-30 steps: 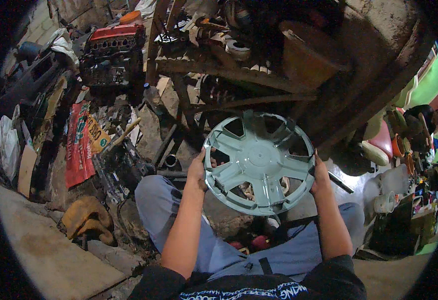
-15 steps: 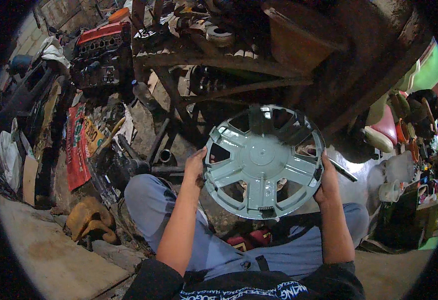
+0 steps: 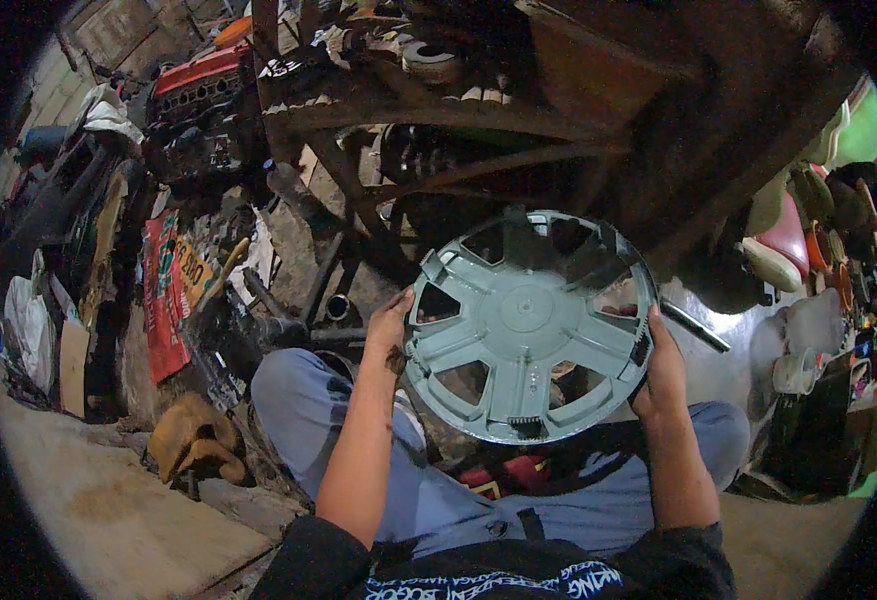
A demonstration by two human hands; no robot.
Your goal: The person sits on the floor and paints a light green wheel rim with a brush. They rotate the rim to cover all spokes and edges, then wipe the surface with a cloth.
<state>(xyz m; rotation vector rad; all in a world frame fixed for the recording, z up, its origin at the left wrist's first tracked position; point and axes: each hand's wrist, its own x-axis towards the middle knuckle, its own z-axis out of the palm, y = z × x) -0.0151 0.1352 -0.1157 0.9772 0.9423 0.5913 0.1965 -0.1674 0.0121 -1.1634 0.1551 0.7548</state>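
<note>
Between my two hands is a round grey-green plastic wheel cover point(image 3: 527, 312) with spoke openings, clips along its rim and a glossy face. I hold it above my lap, with its broad side facing me. My left hand point(image 3: 391, 325) grips the left edge, its fingers partly hidden behind the rim. On the opposite edge, my right hand point(image 3: 662, 365) is closed round the rim; some of its fingertips show through an opening. My blue-grey trouser legs point(image 3: 304, 415) are spread below the cover.
An engine part with a red cover point(image 3: 199, 75) stands at the far left. A dark bench frame point(image 3: 459, 125) rises just ahead. Nearer on the left lie a red sack point(image 3: 162, 300) and a brown lump-shaped object point(image 3: 196, 440). A white cup point(image 3: 795, 372) stands among clutter at right.
The wheel cover has turned slightly between my hands, and both hands still hold its rim. The surroundings have shifted a little in the view.
</note>
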